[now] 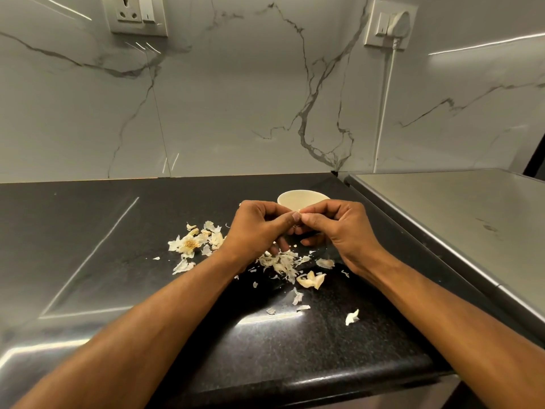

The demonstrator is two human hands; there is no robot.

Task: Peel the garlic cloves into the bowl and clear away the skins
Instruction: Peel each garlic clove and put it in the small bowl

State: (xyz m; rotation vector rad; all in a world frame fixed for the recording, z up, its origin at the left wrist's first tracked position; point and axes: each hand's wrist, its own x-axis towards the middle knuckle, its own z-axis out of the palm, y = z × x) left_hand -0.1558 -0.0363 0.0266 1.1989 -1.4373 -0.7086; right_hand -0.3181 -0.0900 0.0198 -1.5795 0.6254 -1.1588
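Over on the left of the black counter (88,231) there's a garlic root base (190,245) sitting in a scatter of papery skins (283,264) that runs right, under the hands. A couple of unpeeled cloves (311,280) lie just in front of the wrists. The left hand (256,228) and right hand (339,225) meet fingertip to fingertip above the mess, both curled and pinching a garlic clove (299,225) that's mostly hidden between them. The white bowl (298,199) sits right behind the knuckles, half blocked. Far right is a steel surface (457,214).
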